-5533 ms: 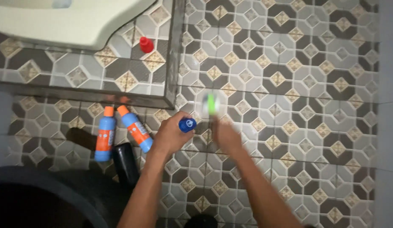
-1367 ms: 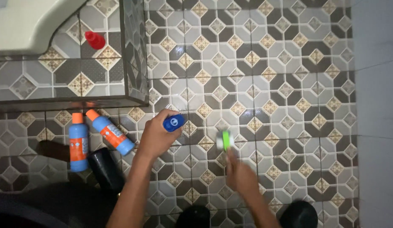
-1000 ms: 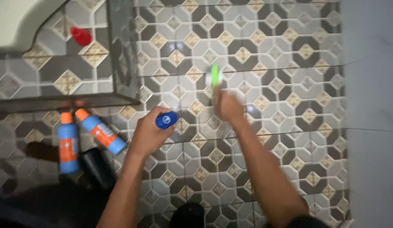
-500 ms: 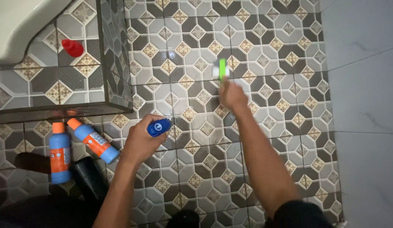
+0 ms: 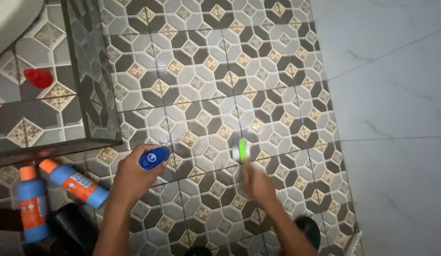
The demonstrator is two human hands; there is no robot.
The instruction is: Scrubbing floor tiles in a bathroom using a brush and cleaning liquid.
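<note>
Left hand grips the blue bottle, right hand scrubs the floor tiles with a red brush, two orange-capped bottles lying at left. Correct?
Not quite: the head view shows the brush in the right hand is green and white, not red. The rest holds: the left hand grips the blue bottle, and two orange-capped bottles lie at left on the floor tiles.

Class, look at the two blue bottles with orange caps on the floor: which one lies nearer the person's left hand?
The slanted blue bottle, its orange cap pointing up-left. It lies just left of the left hand; the other bottle lies straighter, farther left by the frame edge.
</note>
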